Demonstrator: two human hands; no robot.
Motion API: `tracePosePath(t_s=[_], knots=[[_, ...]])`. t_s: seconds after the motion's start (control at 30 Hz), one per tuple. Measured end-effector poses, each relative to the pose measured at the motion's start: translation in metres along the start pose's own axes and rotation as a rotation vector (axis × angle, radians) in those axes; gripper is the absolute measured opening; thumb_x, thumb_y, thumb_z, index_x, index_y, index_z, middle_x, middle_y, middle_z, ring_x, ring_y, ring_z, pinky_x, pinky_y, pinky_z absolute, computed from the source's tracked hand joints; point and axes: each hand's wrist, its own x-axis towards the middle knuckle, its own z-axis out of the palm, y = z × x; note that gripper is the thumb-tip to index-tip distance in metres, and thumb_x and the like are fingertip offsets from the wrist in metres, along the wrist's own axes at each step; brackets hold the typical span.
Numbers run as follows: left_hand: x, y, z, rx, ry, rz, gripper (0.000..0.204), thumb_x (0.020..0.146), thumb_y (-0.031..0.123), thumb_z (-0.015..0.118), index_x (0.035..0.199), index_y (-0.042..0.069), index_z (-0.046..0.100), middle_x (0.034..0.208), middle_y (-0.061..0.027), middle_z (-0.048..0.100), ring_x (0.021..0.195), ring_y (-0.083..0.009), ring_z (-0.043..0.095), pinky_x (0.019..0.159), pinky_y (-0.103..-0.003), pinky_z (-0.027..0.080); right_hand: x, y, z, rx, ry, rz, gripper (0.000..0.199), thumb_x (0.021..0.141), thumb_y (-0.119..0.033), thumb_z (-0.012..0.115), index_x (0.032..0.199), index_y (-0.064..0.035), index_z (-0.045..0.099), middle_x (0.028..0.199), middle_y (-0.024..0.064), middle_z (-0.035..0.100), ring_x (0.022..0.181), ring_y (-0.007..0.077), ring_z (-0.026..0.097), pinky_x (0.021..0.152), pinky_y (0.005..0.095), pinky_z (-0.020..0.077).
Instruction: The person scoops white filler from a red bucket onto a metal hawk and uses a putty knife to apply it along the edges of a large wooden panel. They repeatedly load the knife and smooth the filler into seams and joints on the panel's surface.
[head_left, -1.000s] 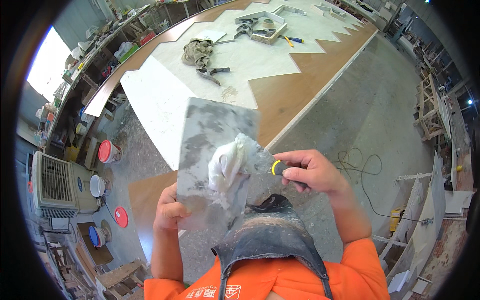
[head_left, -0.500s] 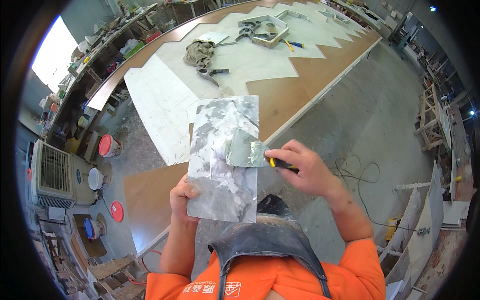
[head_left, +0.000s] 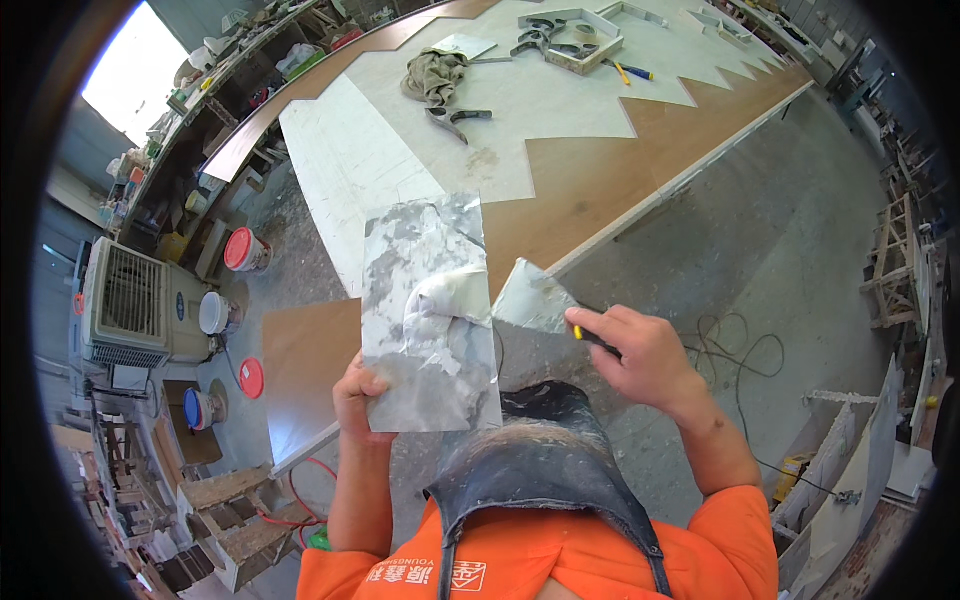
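Observation:
My left hand is closed round the lower left edge of a flat rectangular board smeared with grey and white. A thick mound of white paste lies on the middle of this board. In my right hand is a putty knife with a black and yellow handle. Its wide blade carries a pale coat of paste and points left, just off the board's right edge. Both tools are held up in front of my dark apron.
Ahead stands a big brown worktable with zigzag-edged white sheets. On it lie a crumpled cloth, a black clamp and a white frame. Lidded buckets and an air cooler stand left; a cable lies right.
The putty knife has come off the board to the right, and the paste now sits in a fuller mound. My view has shifted, so the table appears farther up and right.

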Motion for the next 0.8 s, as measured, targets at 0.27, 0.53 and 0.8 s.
tracePosePath(t_s=[0.27,0.53,0.8], knots=[[0.013,0.04,-0.021,-0.02,-0.139,-0.114,0.079,0.062,0.003,0.054,0.139,-0.011,0.046,0.124,-0.0248,0.065,0.107,-0.036,0.068,0.096,-0.045,0.056,0.042,-0.046,-0.028,0.224,-0.165,0.01,0.039,0.082,-0.009,0.07,0.121,-0.0146,0.072,0.085,0.0097,0.067,0.072,0.0281,0.064,0.066,0.0371,0.0513],[0.021,0.068,-0.058,0.016,-0.12,-0.173,0.072,0.063,0.002,0.052,0.133,-0.011,0.05,0.114,-0.0235,0.067,0.099,-0.033,0.069,0.09,-0.043,0.058,0.033,-0.1,0.009,-0.107,-0.227,0.137,0.036,0.083,-0.011,0.069,0.118,-0.0171,0.074,0.082,0.008,0.066,0.073,0.0313,0.065,0.065,0.0399,0.0527],[0.019,0.09,-0.09,0.106,-0.039,-0.075,0.072,0.064,0.006,0.054,0.136,-0.005,0.051,0.121,-0.018,0.065,0.113,-0.0351,0.063,0.103,-0.048,0.052,-0.039,-0.023,0.049,0.571,0.317,0.682,0.031,0.093,-0.014,0.065,0.123,-0.0092,0.069,0.084,0.0071,0.067,0.063,0.0151,0.061,0.055,0.0324,0.0491]])
